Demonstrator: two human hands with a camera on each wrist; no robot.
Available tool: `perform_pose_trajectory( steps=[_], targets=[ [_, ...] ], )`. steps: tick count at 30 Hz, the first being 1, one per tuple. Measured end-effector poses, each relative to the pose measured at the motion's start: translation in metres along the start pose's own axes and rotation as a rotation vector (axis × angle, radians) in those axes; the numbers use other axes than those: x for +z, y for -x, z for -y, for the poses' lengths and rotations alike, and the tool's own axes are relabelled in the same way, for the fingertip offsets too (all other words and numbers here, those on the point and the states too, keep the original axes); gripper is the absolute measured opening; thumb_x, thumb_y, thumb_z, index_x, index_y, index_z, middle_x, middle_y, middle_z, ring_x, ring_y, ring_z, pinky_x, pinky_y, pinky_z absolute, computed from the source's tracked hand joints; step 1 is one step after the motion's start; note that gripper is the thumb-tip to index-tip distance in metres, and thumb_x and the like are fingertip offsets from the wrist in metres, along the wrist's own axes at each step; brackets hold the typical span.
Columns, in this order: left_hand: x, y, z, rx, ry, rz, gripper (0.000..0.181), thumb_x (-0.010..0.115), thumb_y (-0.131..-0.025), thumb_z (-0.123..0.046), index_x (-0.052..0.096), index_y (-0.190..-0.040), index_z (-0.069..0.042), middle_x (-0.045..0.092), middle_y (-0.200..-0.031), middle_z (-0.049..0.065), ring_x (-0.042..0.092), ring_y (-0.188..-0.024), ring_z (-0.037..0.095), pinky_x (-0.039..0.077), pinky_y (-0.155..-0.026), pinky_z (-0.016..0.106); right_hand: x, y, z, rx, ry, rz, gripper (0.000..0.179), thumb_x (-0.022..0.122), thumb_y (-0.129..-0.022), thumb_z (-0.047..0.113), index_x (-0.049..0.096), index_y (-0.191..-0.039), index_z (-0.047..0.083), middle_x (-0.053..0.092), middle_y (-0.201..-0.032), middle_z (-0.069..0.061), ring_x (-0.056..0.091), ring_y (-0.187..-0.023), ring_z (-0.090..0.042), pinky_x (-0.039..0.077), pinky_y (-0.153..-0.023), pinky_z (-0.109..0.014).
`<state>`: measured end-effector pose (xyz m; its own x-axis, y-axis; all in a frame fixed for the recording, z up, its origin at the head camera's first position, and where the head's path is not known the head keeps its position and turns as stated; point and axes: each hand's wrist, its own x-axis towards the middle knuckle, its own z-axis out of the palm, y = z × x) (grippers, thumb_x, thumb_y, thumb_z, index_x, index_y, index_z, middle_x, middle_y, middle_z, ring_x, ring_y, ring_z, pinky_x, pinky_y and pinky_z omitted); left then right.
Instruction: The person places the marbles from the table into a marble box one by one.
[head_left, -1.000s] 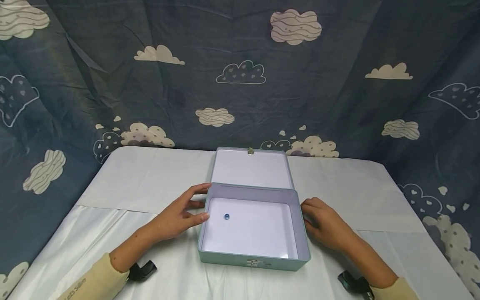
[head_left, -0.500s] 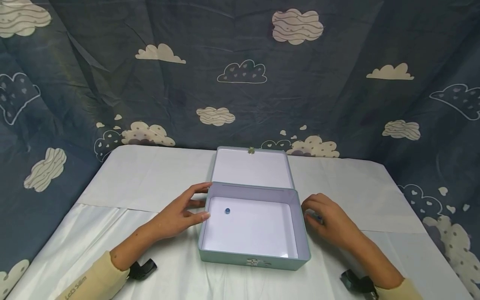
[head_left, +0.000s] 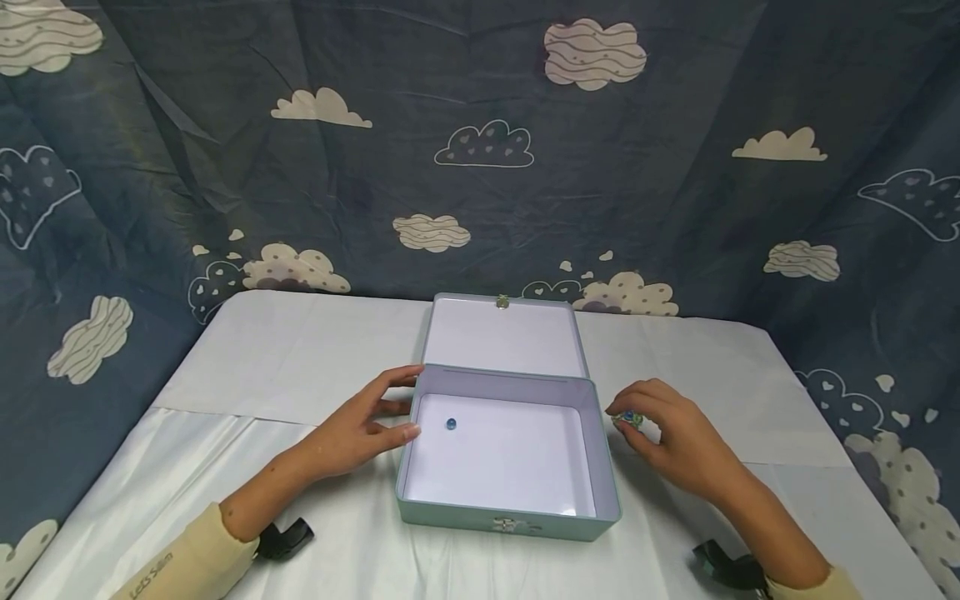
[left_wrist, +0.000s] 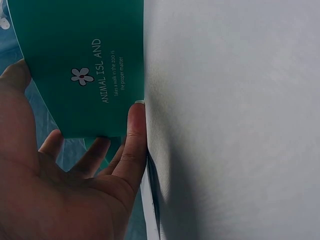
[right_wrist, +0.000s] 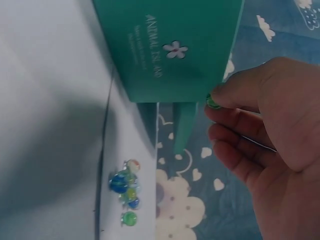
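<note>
Marble, green glass [right_wrist: 213,101], pinched in right hand [head_left: 678,442] grip between thumb and fingertips, just beside right wall of open teal metal tin box [head_left: 609,475] on white-covered counter [head_left: 285,350]. Left hand [head_left: 360,429] grip is relaxed, fingers straight, resting flat against tin's left wall [left_wrist: 85,65], holding nothing. One small blue glass marble [head_left: 452,424] lies inside the tin, near its left wall. Cluster of loose blue and green glass marbles [right_wrist: 126,190] sits on the counter right of the tin, near the right hand. Lid [head_left: 502,337] lies open flat on far side.

Risks, judged: pinch on a smooth round marble is thin, so it could slip and roll across the counter; the hand could also knock the loose cluster and scatter it off the edge; the marble inside rolls freely if the tin is nudged.

Writing: tin walls read "ANIMAL ISLAND" with flower logo; smaller line beneath partly legible, "Takes a walk in the zoo...". Left sleeve [head_left: 183,567] shows "Let's Slim", blurry.
</note>
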<state>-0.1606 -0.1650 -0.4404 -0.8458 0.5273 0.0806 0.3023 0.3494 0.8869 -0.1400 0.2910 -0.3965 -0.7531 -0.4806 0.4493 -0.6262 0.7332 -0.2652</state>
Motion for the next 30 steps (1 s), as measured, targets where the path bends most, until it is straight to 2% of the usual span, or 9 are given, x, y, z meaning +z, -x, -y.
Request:
perform_pose_trajectory(
  steps=[9, 20, 30],
  targets=[
    [0.001, 0.0, -0.002, 0.001, 0.002, 0.0, 0.077, 0.074, -0.103, -0.033, 0.029, -0.165, -0.037, 0.036, -0.167, 0.007, 0.057, -0.139, 0.037, 0.06, -0.095, 0.039, -0.008, -0.001, 0.013, 0.05, -0.014, 0.018, 0.045, 0.089, -0.077, -0.01, 0.077, -0.106, 0.023, 0.07, -0.112, 0.014, 0.065, -0.105, -0.01, 0.041, -0.097, -0.003],
    [0.002, 0.001, -0.001, -0.013, -0.005, -0.001, 0.077, 0.073, -0.103, -0.034, 0.028, -0.165, -0.039, 0.035, -0.168, 0.008, 0.055, -0.14, 0.039, 0.06, -0.096, 0.045, -0.005, -0.002, 0.019, 0.034, -0.052, 0.006, 0.048, 0.088, -0.076, -0.013, 0.077, -0.108, 0.023, 0.07, -0.116, 0.011, 0.066, -0.109, -0.014, 0.038, -0.101, -0.002],
    [0.0, 0.0, -0.001, -0.002, -0.007, 0.0, 0.077, 0.073, -0.103, -0.033, 0.028, -0.165, -0.038, 0.035, -0.168, 0.01, 0.056, -0.139, 0.038, 0.06, -0.095, 0.043, -0.004, -0.002, 0.021, 0.006, -0.08, 0.012, 0.048, 0.087, -0.078, -0.011, 0.078, -0.11, 0.024, 0.07, -0.117, 0.011, 0.067, -0.11, -0.013, 0.039, -0.102, -0.003]
  ],
)
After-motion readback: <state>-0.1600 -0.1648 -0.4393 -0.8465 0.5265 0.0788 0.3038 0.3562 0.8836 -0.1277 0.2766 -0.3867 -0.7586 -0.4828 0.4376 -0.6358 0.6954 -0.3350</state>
